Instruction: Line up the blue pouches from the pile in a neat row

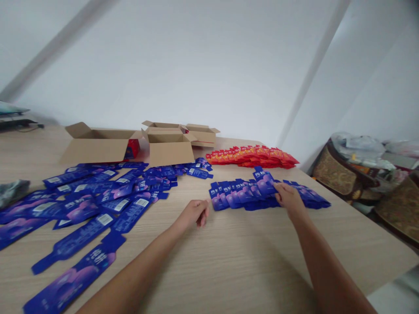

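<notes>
My right hand (289,197) pinches the edge of a flat blue-and-purple printed packaging card (264,184) with a tab at its top. It holds this card just over a long overlapping row of the same blue cards (234,195), and the card's lower edge appears to meet the row. Close to the row's left end, my left hand (195,212) hovers with its fingers curled in and nothing visible in them. To the left lies a loose, jumbled spread of blue cards (83,233), some showing white barcode labels and others the purple picture side.
Open cardboard boxes (170,150) stand at the back, with a larger one (94,150) to their left. Behind the blue row lies a fanned row of red packages (255,156). Brown patterned chairs (334,172) bearing plastic bags stand beyond the right edge of the wooden table (235,270).
</notes>
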`<state>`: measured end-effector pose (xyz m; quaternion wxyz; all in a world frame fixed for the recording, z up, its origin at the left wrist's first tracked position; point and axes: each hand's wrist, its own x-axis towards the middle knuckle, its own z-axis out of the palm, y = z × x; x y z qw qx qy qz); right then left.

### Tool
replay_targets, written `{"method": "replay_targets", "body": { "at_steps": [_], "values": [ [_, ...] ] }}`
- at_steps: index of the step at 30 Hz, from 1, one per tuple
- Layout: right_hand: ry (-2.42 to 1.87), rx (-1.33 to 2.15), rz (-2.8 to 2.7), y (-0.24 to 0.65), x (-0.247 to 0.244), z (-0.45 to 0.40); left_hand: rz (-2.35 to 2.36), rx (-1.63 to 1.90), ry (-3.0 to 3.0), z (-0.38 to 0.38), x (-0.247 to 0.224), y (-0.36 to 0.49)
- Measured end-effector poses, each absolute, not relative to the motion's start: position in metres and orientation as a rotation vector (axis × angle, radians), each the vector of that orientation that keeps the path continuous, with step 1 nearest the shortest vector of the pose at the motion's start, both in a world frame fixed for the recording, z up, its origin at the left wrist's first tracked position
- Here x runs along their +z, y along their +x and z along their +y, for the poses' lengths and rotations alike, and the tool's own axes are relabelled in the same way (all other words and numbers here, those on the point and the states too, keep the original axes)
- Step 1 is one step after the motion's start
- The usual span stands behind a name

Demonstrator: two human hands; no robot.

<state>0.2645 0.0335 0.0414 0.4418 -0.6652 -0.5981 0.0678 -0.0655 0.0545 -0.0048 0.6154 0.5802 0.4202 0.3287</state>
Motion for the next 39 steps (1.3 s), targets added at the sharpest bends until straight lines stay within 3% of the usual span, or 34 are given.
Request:
{"method": "replay_targets", "body": {
  "at_steps": [7,14,20,26,33,39],
  "values": [
    [-1.999,0.128,-1.588,0.292,0.026,0.038,1.002,0.729,1.336,0.056,-0.009,-0.068],
    [-2.336,-0.393,-1.483,0.281,0.042,0.026,1.142,0.834,1.275,0.070,-0.015,-0.083],
    [-1.886,-0.353,-1.885,0.182,0.067,0.065,1.199,1.118,1.222,0.076,-0.014,-0.097],
    [-1.687,-0.055,-2.365,0.076,0.031,0.154,1.216,1.256,1.203,0.082,-0.025,-0.107],
    [-1.780,0.008,-2.445,0.033,0.007,0.206,1.202,1.315,1.154,0.081,-0.029,-0.108],
    [-1.497,-0.029,-2.707,0.009,0.009,0.185,1.466,1.608,1.476,0.090,-0.032,-0.118]
  ]
}}
